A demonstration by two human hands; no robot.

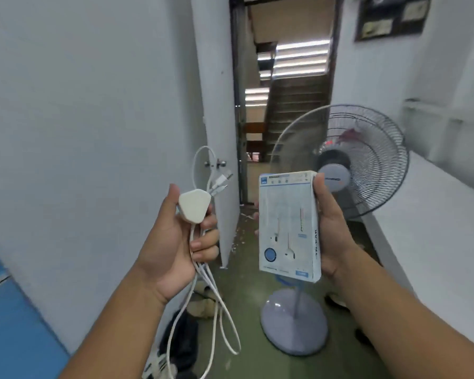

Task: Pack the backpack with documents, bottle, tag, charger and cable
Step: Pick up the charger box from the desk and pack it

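Left hand (173,242) at lower centre is closed around the white charger (194,205) and bunched cable (203,272), whose loops dangle toward the bottom edge. Right hand (330,228), centre-right, clamps a light, stiff earphone box (288,228) by its edges. Cable looks limp and snag-prone, best gathered by the coils; backpack not identifiable.

From my end: pedestal fan (348,170) standing on green floor (246,272), round grey base (293,324). White door (216,105) open, stairs (293,105) behind it. Dark framed board (391,16) up on right wall. White counter (435,214) far right. Blue panel (11,318) low left. Blurry dark clutter on floor, can't tell what.
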